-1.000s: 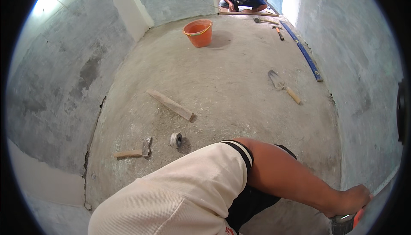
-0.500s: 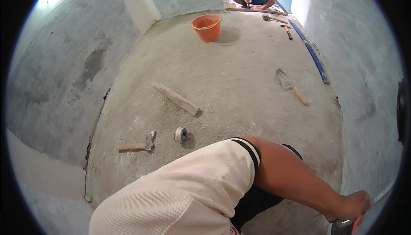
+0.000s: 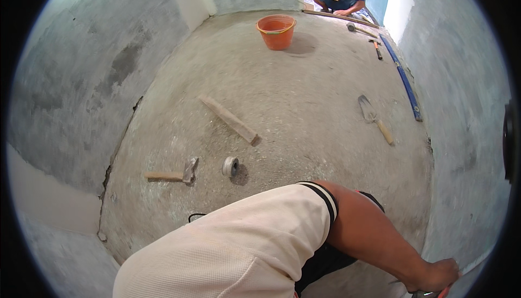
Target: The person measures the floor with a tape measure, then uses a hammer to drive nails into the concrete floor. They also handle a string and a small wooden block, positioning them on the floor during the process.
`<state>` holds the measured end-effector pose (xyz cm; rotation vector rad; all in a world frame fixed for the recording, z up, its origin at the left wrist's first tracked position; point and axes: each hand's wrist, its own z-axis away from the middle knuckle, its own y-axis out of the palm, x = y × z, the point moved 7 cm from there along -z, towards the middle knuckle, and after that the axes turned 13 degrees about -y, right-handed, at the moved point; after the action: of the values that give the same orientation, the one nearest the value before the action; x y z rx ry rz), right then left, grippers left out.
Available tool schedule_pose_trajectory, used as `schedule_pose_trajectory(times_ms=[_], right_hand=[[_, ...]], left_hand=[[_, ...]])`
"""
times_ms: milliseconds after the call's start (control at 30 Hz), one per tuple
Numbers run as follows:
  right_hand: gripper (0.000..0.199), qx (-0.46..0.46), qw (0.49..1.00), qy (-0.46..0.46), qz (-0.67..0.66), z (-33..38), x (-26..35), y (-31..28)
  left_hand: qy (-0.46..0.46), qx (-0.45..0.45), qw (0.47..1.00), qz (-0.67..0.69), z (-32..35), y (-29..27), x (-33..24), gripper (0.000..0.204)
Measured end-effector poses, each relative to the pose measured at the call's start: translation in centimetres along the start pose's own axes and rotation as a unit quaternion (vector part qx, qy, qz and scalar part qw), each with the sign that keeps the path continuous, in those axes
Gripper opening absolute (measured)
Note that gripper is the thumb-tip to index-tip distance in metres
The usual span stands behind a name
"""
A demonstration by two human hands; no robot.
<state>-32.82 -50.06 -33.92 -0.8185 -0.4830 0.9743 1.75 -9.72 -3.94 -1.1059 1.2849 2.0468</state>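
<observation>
Left hand (image 3: pixel 437 275) curled round red-and-black tool (image 3: pixel 445 292), just beside the right wall (image 3: pixel 461 135), tool mostly cut off; step looks like tool work at that wall; next likely needs steady grip; right hand unseen.

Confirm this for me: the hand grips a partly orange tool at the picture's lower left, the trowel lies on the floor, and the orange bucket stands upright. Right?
Not quite: the hand grips the partly orange tool at the lower right, not the lower left, as the head view shows. The trowel does lie on the floor, and the orange bucket stands upright.
</observation>
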Motion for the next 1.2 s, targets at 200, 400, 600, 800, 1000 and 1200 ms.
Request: schedule_pose_trajectory(times_ms=[200,400,600,800,1000,1200], right_hand=[[0.047,0.002,1.0,0.01,0.01,-1.0,-0.8,0.8],[0.045,-0.009,0.999,0.01,-0.041,-0.9,-0.8,0.7],[0.044,-0.022,0.999,0.02,-0.025,-0.6,0.2,-0.2],[0.042,-0.045,0.995,0.05,-0.08,1.6,1.5,-1.9],[0.043,-0.041,0.998,0.005,-0.044,0.8,2.4,-1.7],[0.043,-0.065,0.993,0.019,-0.095,2.3,2.7,-2.7]], left_hand=[[0.019,-0.02,1.0,-0.009,0.1,0.1,-0.6,0.033],[0.036,-0.029,0.999,-0.019,-0.9,0.1,-0.2,0.033],[0.012,-0.019,0.999,-0.032,1.5,0.0,-1.2,0.034],[0.008,0.001,1.0,-0.027,1.7,0.4,-1.0,0.035],[0.0,0.0,1.0,-0.025,2.4,0.0,-0.8,0.037],[-0.001,0.023,1.0,-0.016,2.8,-0.2,-1.2,0.039]])
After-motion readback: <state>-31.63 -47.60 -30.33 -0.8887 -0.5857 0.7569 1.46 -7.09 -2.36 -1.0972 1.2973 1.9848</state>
